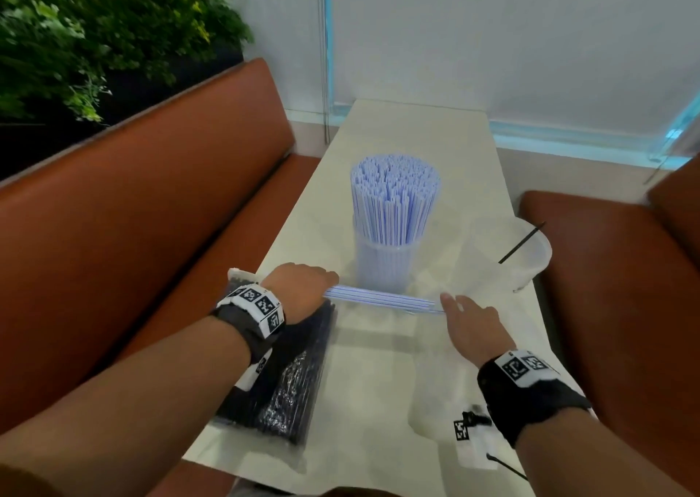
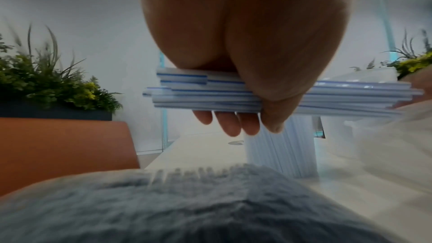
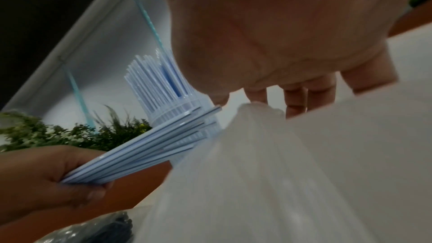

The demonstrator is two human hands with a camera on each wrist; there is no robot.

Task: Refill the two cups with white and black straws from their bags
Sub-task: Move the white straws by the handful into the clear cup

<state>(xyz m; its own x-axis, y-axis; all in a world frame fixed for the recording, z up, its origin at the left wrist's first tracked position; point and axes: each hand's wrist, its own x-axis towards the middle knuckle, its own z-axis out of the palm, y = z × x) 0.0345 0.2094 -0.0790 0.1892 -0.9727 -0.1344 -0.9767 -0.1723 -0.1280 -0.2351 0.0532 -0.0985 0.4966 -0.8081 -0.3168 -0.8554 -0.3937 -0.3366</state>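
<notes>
My left hand (image 1: 303,288) (image 2: 252,127) grips a small bundle of white, blue-striped straws (image 1: 382,299) (image 2: 210,93) held level, just in front of a clear cup packed with white straws (image 1: 390,231) (image 3: 158,88). My right hand (image 1: 469,326) (image 3: 297,106) lies open with straight fingers on the clear, nearly empty straw bag (image 1: 435,349) (image 3: 280,173), its thumb by the bundle's right ends. The second clear cup (image 1: 530,269) at the right holds one black straw (image 1: 522,243). A bag of black straws (image 1: 288,386) lies under my left forearm.
The narrow white table (image 1: 416,137) runs away from me between two orange bench seats (image 1: 151,201) (image 1: 613,288). A planter of green foliage (image 1: 94,34) stands behind the left bench. A white wall with a glass panel (image 1: 492,42) closes the far end.
</notes>
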